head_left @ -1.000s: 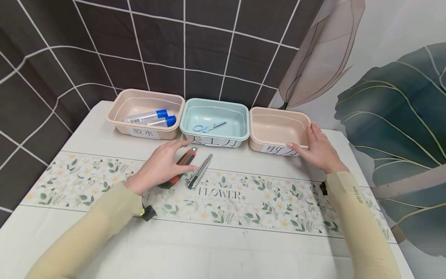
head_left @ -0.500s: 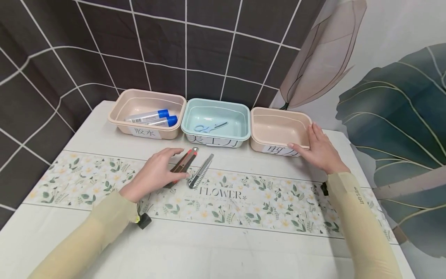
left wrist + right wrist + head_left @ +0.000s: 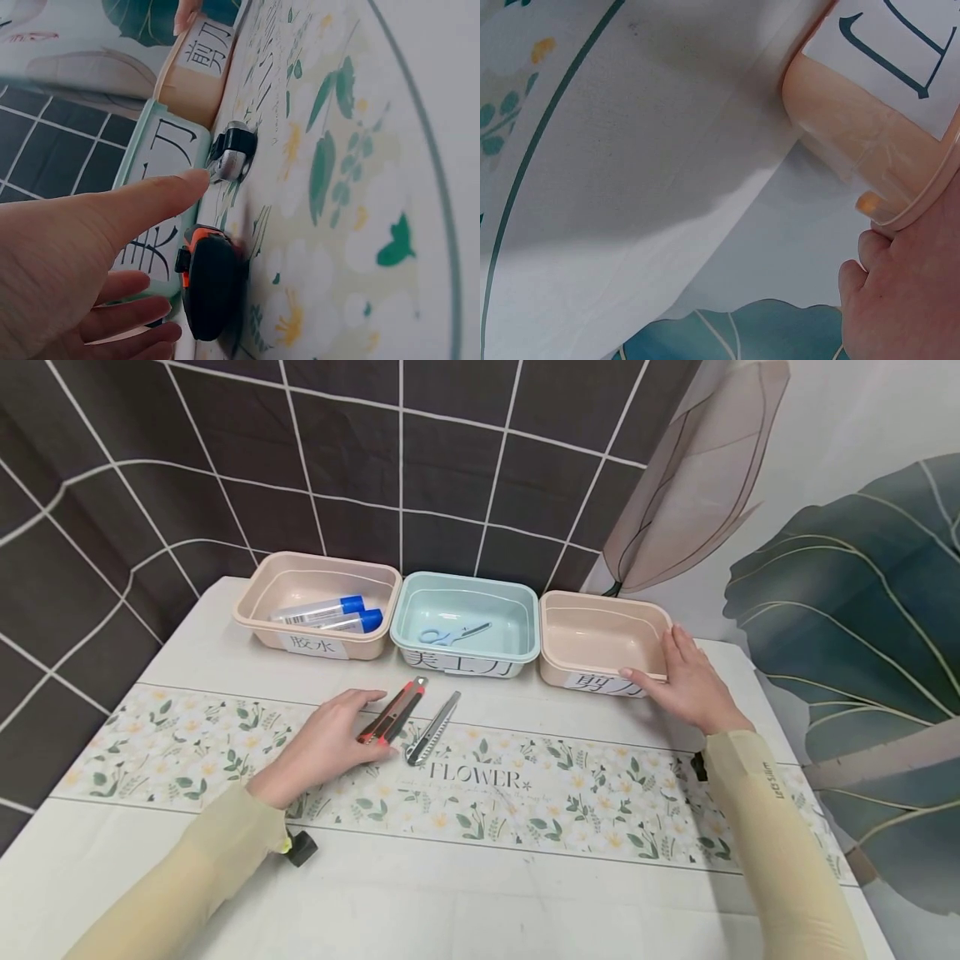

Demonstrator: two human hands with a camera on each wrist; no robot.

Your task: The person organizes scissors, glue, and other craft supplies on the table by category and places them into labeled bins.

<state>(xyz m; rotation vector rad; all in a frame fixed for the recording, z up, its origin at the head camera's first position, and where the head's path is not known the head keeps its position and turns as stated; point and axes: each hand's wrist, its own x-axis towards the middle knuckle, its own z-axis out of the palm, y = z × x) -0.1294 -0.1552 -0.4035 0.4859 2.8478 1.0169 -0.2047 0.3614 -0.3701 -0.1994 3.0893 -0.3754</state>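
My left hand (image 3: 326, 742) hovers low with its fingers spread and relaxed, beside the lower end of a red-and-black utility knife (image 3: 397, 710). A slimmer grey utility knife (image 3: 433, 731) lies just right of that one. In the left wrist view, the thumb points towards the grey knife, and the black end of the red-and-black one (image 3: 214, 289) lies past the fingers. My right hand (image 3: 690, 689) rests on the right end of a pink bin (image 3: 585, 639), thumb at its front rim and straight fingers along the end wall. In the right wrist view, its knuckles overlap the bin's edge.
A light blue bin (image 3: 487, 602) in the middle holds blue-handled scissors (image 3: 450, 635). Left of it, another pink bin (image 3: 300, 572) holds two clear tubes with blue caps (image 3: 352, 605). Labels face front. A floral strip (image 3: 540, 802) crosses the white table before a dark wall (image 3: 465, 468).
My left hand has drawn back to the left and slightly down, uncovering more of the red-and-black utility knife. Both knives and my right hand keep their places.
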